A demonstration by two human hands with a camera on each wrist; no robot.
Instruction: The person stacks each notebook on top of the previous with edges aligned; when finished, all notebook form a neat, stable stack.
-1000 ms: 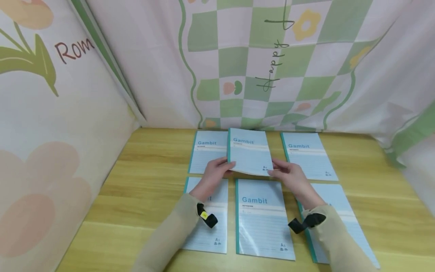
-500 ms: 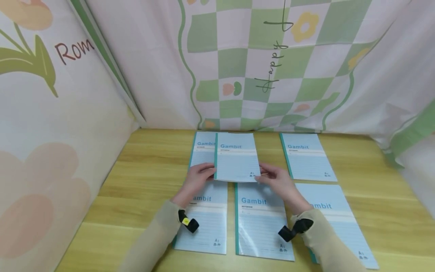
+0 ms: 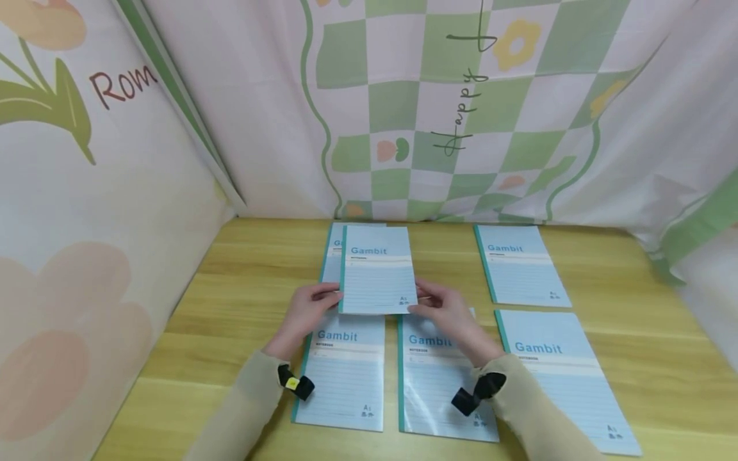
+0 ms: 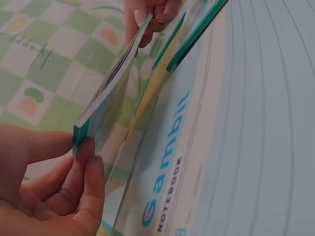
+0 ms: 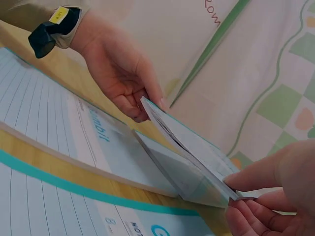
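A light blue Gambit notebook (image 3: 377,272) with a teal spine is held up between both hands. My left hand (image 3: 305,310) pinches its spine edge near the lower left corner, thumb on top and fingers beneath, as the left wrist view shows. At the opposite lower corner, my right hand (image 3: 452,314) pinches the notebook between thumb and fingers. Below it lies the back left notebook (image 3: 331,256), mostly covered in the head view. The front left notebook (image 3: 346,378) and the front middle notebook (image 3: 444,384) lie under the forearms.
On the right side of the wooden table (image 3: 230,275) lie a back right notebook (image 3: 524,266) and a front right notebook (image 3: 571,378), partly behind the right sleeve. A checked curtain (image 3: 450,115) hangs along the back edge, and a printed white curtain (image 3: 144,192) closes the left.
Both hands have carried the notebook left and slightly toward me, from the back middle to over the back left notebook. The other notebooks have stayed in place.
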